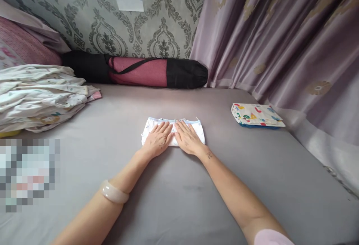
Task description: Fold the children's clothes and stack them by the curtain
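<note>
A small folded white cloth with a light blue edge (196, 126) lies flat on the grey bed sheet (179, 200) in the middle of the view. My left hand (157, 139) rests palm down on its left half, fingers stretched out and together. Beside it, my right hand (188, 138) lies flat on the right half in the same way. The two hands nearly touch at the cloth's centre. A pale bangle (114, 193) sits on my left wrist.
A pile of white patterned laundry (39, 97) lies at the left. A rolled pink mat in a black bag (140, 72) lies along the patterned wall. A folded colourful cloth (256, 115) sits at the right near the purple curtain (280, 35).
</note>
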The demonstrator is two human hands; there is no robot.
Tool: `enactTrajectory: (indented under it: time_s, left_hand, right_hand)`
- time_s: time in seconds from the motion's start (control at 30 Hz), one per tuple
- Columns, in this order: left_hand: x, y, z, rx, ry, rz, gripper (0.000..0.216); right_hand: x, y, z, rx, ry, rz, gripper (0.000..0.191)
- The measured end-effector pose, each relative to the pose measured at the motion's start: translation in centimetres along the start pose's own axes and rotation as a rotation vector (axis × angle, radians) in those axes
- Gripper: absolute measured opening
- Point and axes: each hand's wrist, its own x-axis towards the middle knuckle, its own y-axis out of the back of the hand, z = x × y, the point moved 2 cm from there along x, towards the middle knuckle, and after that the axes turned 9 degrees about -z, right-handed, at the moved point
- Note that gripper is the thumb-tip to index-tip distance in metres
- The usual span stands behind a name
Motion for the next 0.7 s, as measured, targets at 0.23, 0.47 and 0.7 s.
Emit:
enactTrajectory:
  time_s: [0.23,0.47,0.7]
  left_hand:
    - [0.1,1.4,-2.5,0.018,0.172,0.135,0.055]
    - [0.3,1.8,-3.2,0.031,0.235,-0.046,0.053]
    - [1.5,3.4,-3.6,0.067,0.242,-0.008,0.037]
  right_hand:
    - [-0.4,1.3,2.4,-0.051,-0.191,0.102,0.063]
    - [-0.1,0.8,3.9,-0.071,-0.238,0.06,0.06]
    - [0.4,1.1,4.8,-0.107,-0.182,0.223,0.043]
